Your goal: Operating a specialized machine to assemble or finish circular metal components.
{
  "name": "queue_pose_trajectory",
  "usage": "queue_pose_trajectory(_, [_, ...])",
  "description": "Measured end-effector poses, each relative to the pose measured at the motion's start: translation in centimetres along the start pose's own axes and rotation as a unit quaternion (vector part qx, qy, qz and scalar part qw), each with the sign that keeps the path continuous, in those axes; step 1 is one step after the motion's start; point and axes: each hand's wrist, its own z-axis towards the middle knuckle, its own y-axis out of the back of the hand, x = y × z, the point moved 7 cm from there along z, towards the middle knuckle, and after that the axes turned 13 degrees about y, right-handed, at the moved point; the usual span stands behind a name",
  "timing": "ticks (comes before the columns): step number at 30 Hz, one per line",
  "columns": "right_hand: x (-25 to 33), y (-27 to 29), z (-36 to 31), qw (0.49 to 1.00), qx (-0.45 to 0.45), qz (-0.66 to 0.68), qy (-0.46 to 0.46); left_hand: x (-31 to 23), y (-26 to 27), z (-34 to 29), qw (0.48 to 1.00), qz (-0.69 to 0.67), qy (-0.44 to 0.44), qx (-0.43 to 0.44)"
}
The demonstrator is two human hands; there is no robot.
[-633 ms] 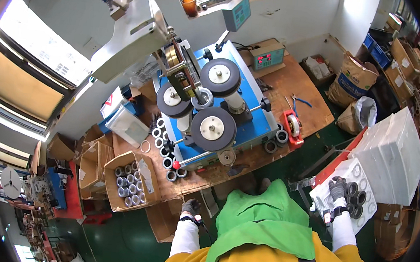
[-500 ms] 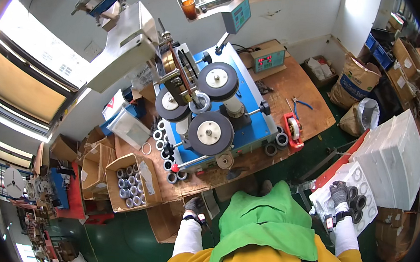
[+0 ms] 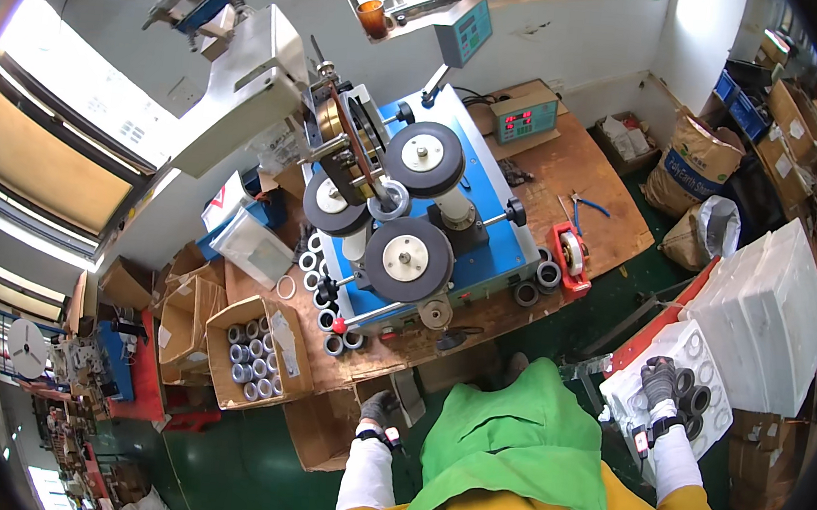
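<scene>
My right hand (image 3: 658, 382), in a dark grey glove, is on a white moulded tray (image 3: 711, 417) at the right. Its fingers curl down into the tray's cells, and what they grip is hidden beneath them. Right beside them stand several black rings (image 3: 696, 399). My left hand (image 3: 377, 407), gloved as well, hangs low by the bench's front edge, above an open cardboard box (image 3: 320, 432). Its fingers are loosely stretched, and I see nothing in them. At the bench centre a blue-based machine (image 3: 494, 272) with black rollers (image 3: 410, 260) carries a pale ring (image 3: 391, 201).
A cardboard box (image 3: 295, 347) of wrapped rings stands on the bench's left, with loose rings (image 3: 312, 281) along the machine. A red tape dispenser (image 3: 573, 258), blue-handled pliers (image 3: 589, 209) and a display unit (image 3: 525, 120) lie to the right. White foam trays (image 3: 763, 315) are stacked far right.
My left hand has shifted very slightly and its fingers have straightened a little. My right hand stays at the tray, a little lower in the picture. The view has shifted slightly.
</scene>
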Motion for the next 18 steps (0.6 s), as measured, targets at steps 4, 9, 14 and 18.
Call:
queue_pose_trajectory(4, [-0.5, -0.2, -1.3, 0.998, -0.051, -0.038, 0.015, -0.5, 4.1, -1.6, 0.998, -0.019, -0.010, -0.060])
queue_pose_trajectory(9, [-0.9, -0.8, -2.2, 0.972, 0.060, -0.215, -0.075, -0.3, 9.0, -1.0, 0.998, -0.048, 0.043, -0.027])
queue_pose_trajectory(14, [1.0, -0.8, -2.1, 0.930, 0.226, -0.260, -0.125, -2.0, 6.8, -3.8, 0.997, -0.069, 0.012, -0.042])
queue_pose_trajectory(18, [3.2, 0.6, -1.8, 0.942, 0.234, -0.215, -0.111, -2.6, 9.1, 0.0, 0.998, -0.047, 0.028, 0.000])
